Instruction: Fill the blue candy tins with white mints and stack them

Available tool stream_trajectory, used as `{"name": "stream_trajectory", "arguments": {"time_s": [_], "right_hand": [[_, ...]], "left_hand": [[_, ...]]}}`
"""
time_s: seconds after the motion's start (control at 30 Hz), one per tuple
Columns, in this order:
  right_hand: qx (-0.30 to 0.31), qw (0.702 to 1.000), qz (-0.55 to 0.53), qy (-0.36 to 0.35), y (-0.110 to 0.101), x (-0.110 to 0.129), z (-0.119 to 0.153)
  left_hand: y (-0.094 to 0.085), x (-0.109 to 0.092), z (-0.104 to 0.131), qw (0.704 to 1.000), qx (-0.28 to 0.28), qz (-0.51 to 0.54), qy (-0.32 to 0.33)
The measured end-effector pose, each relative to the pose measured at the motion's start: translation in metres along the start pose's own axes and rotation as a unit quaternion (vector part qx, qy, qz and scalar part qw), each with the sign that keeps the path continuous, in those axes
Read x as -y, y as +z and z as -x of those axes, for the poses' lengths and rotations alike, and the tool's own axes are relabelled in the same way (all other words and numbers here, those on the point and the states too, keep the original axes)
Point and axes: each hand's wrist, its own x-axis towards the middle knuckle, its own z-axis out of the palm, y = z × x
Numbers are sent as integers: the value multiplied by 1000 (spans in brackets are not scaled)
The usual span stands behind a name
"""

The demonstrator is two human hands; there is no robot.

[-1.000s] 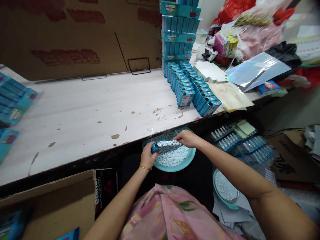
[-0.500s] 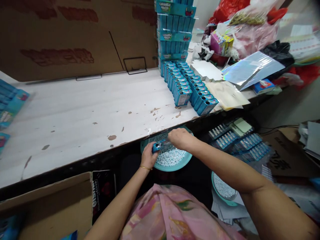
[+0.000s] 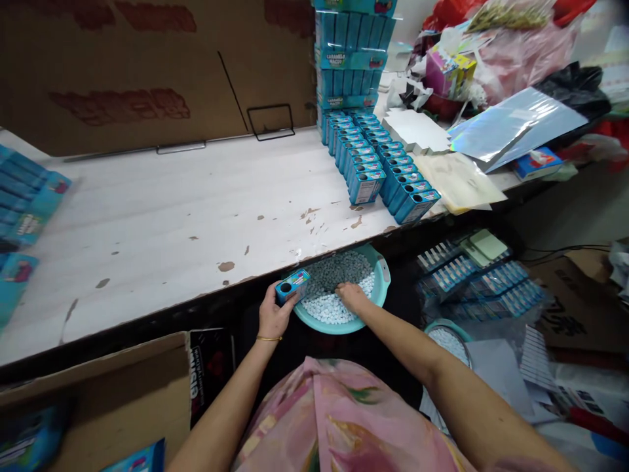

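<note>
Two bare hands are at work around the turquoise basin (image 3: 339,328), the landmark here. Left of it, at its rim, the left hand (image 3: 274,317) grips a blue tin (image 3: 295,283), thumb and fingers pinching its sides; the printed top faces up, with a round dark hole (image 3: 286,288) toward its left end. Whether the tin touches the rim cannot be told. Inside the basin, toward its right side, the right hand (image 3: 350,297) reaches down among the white pellets (image 3: 331,311); its fingertips seem bunched, but whether they pinch anything or are pressed together, I cannot tell.

Beyond the basin, on the white worktable (image 3: 187,210), similar blue tins (image 3: 367,187) stand in two rows, their holes upward. Right of the basin, lower down, a smaller bowl holds more white pellets (image 3: 449,342).

To do this gathering well, I would judge, the tin's sides want a firm grip and its hole should face up, clear of the fingers. Holding it close to the basin's rim would let strays drop back in, and modest amounts would probably spill less at so narrow an opening.
</note>
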Motion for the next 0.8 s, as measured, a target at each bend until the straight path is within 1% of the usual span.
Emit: {"name": "stream_trajectory", "arguments": {"time_s": [0.07,0.13,0.23,0.33,0.4,0.47,0.53,0.63,0.7,0.8], "right_hand": [[20,999,-32,-34,5,-3,-2],[38,995,-66,-57,5,-11,-3],[47,991,-108,-67,-4,-25,1],[34,985,-154,-72,-29,-33,15],[14,979,-186,-87,-52,-33,27],[-7,975,-192,-107,-78,-29,38],[-23,979,-160,-125,-102,-20,46],[-36,989,-64,-125,-130,2,53],[-35,994,19,-100,-142,18,56],[-21,991,113,-68,-152,40,59]], "left_hand": [[1,-1,-1,1000,-6,4,-2],[1,-2,-2,1000,-5,13,-4],[-1,-1,-3,1000,-4,21,-4],[-1,1,-3,1000,-6,18,0],[1,3,-4,1000,-2,6,10],[6,3,-4,999,9,-8,31],[12,1,-4,997,29,-25,62],[22,-4,-4,992,56,-54,103],[27,-8,-4,988,64,-66,120],[31,-11,-4,984,77,-82,134]]}}
